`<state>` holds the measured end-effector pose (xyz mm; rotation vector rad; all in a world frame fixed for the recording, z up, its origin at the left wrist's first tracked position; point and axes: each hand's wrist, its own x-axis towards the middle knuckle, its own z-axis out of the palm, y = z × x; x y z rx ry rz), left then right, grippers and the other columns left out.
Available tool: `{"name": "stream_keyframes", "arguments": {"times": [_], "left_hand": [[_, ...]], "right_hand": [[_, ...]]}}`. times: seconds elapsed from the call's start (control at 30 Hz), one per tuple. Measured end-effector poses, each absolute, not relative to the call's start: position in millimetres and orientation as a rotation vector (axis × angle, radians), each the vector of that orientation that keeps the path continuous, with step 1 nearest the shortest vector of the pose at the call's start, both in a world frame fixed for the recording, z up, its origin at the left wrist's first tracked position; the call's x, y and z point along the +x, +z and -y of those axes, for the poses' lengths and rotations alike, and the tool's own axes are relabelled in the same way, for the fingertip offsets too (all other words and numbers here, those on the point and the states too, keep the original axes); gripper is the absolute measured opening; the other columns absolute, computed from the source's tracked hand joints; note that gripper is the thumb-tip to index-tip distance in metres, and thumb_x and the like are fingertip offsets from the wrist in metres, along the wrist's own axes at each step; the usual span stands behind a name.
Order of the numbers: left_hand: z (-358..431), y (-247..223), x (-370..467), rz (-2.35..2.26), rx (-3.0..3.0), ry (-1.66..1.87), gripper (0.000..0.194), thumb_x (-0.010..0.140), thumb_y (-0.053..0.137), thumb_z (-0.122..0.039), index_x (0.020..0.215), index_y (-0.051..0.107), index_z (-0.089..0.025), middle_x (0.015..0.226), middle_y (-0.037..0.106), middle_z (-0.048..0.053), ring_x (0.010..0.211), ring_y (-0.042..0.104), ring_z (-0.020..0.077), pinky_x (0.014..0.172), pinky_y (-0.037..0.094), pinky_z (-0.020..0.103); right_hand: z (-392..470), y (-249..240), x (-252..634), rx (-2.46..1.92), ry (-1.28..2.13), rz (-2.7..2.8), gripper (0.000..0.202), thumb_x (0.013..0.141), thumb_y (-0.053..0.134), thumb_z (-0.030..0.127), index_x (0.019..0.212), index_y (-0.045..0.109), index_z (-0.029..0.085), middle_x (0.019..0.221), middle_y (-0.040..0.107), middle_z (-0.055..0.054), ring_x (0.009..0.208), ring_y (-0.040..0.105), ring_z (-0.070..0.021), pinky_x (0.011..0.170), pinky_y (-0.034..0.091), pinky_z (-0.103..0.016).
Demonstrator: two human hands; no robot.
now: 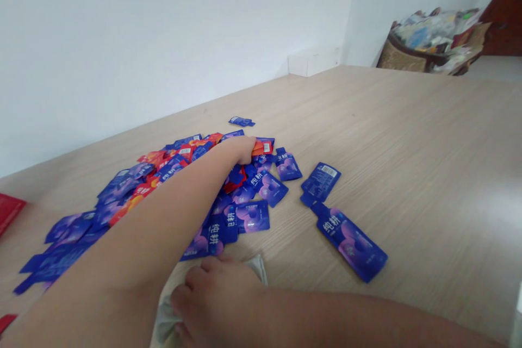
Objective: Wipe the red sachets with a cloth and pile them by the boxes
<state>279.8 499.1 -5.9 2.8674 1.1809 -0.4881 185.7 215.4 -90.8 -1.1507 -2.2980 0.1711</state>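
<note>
A pile of blue-purple sachets and red-orange sachets spreads over the wooden table. My left arm stretches across it, and my left hand is at the pile's far right part, its fingers closed at a red sachet. Nearer to me, my right hand has its fingers curled on a pale grey-white bag at the bottom of the view. My left forearm hides part of the pile.
Right of the pile lie two blue sachets, and another lies beyond it. A red item is at the left edge. A white box stands by the wall. A heaped chair is at the back right.
</note>
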Motion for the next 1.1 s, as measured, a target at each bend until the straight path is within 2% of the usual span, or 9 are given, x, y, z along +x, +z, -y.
{"name": "stream_keyframes", "arguments": {"times": [0.3, 0.5, 0.57, 0.6, 0.7, 0.77, 0.9, 1.03, 1.1], "left_hand": [[-482.3, -3.7, 262.0, -1.301, 2.842, 0.089, 0.045, 0.107, 0.072, -0.042, 0.145, 0.063, -0.019, 0.138, 0.069, 0.012, 0.119, 0.072, 0.0293, 0.103, 0.061, 0.052], [-449.6, 29.6, 225.3, -1.316, 2.714, 0.679, 0.056, 0.104, 0.057, -0.021, 0.158, 0.04, -0.018, 0.131, 0.073, 0.016, 0.118, 0.074, 0.0324, 0.1, 0.059, 0.045], [-420.8, 35.5, 195.0, -1.259, 2.677, 0.824, 0.054, 0.104, 0.056, -0.023, 0.155, 0.041, -0.021, 0.131, 0.072, 0.012, 0.114, 0.074, 0.0286, 0.099, 0.059, 0.042], [-402.5, 36.5, 175.8, -1.165, 2.633, 0.935, 0.049, 0.103, 0.058, -0.026, 0.15, 0.047, -0.021, 0.125, 0.074, 0.01, 0.109, 0.075, 0.028, 0.097, 0.06, 0.042], [-338.2, 31.8, 106.8, -1.194, 2.517, 1.066, 0.05, 0.097, 0.068, -0.036, 0.145, 0.056, -0.023, 0.125, 0.075, 0.007, 0.109, 0.075, 0.0295, 0.102, 0.06, 0.046], [-293.4, 23.9, 57.7, -1.283, 2.453, 1.093, 0.055, 0.096, 0.071, -0.039, 0.147, 0.055, -0.025, 0.127, 0.074, 0.007, 0.111, 0.075, 0.0297, 0.105, 0.06, 0.049], [-220.2, 2.9, -19.3, -1.293, 2.544, 0.851, 0.055, 0.095, 0.069, -0.034, 0.148, 0.054, -0.029, 0.129, 0.074, 0.007, 0.108, 0.076, 0.0301, 0.094, 0.063, 0.046], [-196.6, -21.9, -45.6, -1.325, 2.844, 0.339, 0.039, 0.092, 0.066, -0.029, 0.131, 0.066, -0.022, 0.127, 0.077, 0.014, 0.119, 0.072, 0.0402, 0.103, 0.056, 0.057], [-207.4, -34.2, -44.0, -1.359, 2.838, 0.258, 0.035, 0.092, 0.067, -0.027, 0.127, 0.068, -0.021, 0.121, 0.079, 0.014, 0.115, 0.073, 0.0398, 0.101, 0.056, 0.054]], "right_hand": [[-214.4, -74.5, 192.8, -1.187, 0.234, 2.365, 0.026, 0.101, 0.063, 0.045, 0.101, 0.069, 0.02, 0.091, 0.074, -0.002, 0.079, 0.069, -0.0243, 0.065, 0.058, -0.04], [-211.7, -68.5, 198.1, -1.184, 0.299, 2.389, 0.032, 0.099, 0.07, 0.048, 0.109, 0.073, 0.018, 0.102, 0.078, -0.007, 0.094, 0.072, -0.0292, 0.078, 0.063, -0.044], [-210.0, -65.5, 200.8, -1.187, 0.27, 2.375, 0.031, 0.1, 0.07, 0.045, 0.113, 0.073, 0.017, 0.11, 0.078, -0.008, 0.1, 0.072, -0.0298, 0.083, 0.063, -0.045], [-209.3, -64.2, 202.0, -1.198, 0.253, 2.366, 0.029, 0.101, 0.069, 0.042, 0.115, 0.073, 0.017, 0.112, 0.078, -0.009, 0.101, 0.072, -0.0296, 0.085, 0.063, -0.044], [-208.9, -62.0, 204.9, -1.279, 0.216, 2.347, 0.025, 0.105, 0.064, 0.037, 0.119, 0.072, 0.017, 0.114, 0.078, -0.011, 0.103, 0.072, -0.0302, 0.085, 0.062, -0.045], [-210.2, -62.3, 206.9, -1.363, 0.224, 2.325, 0.027, 0.106, 0.063, 0.036, 0.123, 0.071, 0.017, 0.117, 0.078, -0.013, 0.106, 0.073, -0.0311, 0.086, 0.061, -0.046], [-216.6, -65.0, 213.6, -1.474, 0.275, 2.258, 0.033, 0.107, 0.063, 0.037, 0.132, 0.069, 0.017, 0.138, 0.074, -0.017, 0.118, 0.072, -0.0331, 0.096, 0.058, -0.048], [-223.9, -66.9, 222.9, -1.553, 0.324, 2.201, 0.035, 0.106, 0.064, 0.04, 0.133, 0.069, 0.018, 0.131, 0.077, -0.016, 0.119, 0.071, -0.0329, 0.097, 0.056, -0.044], [-225.8, -67.0, 226.6, -1.591, 0.331, 2.172, 0.032, 0.106, 0.064, 0.039, 0.13, 0.07, 0.019, 0.129, 0.077, -0.016, 0.117, 0.072, -0.0323, 0.095, 0.054, -0.042]]}}
